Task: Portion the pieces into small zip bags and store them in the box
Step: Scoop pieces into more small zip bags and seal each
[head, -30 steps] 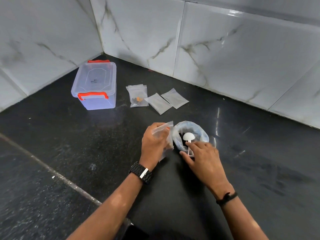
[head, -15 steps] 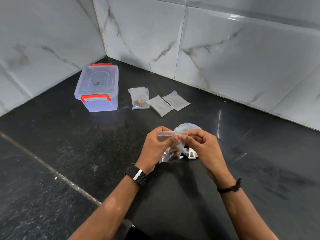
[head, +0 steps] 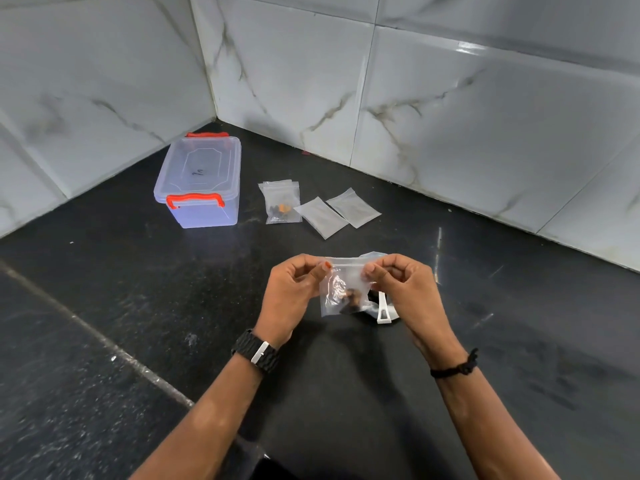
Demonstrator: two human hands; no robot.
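A small clear zip bag (head: 341, 289) with dark pieces at its bottom hangs above the black counter. My left hand (head: 294, 292) pinches its top left corner and my right hand (head: 401, 289) pinches its top right corner along the zip strip. Behind the bag lies the larger supply bag (head: 375, 255), mostly hidden, with a white piece (head: 383, 308) sticking out by my right hand. A clear plastic box (head: 201, 181) with red latches stands shut at the back left. Beside it lie a filled zip bag (head: 280, 202) and two flat zip bags (head: 322, 216) (head: 353, 206).
Marble-tiled walls (head: 450, 116) meet in a corner behind the box. The black counter (head: 138, 289) has a pale seam running diagonally at the left.
My right hand left the supply bag and joined the left on the small bag. Both hands raised the bag, then slid apart along its top edge to the corners.
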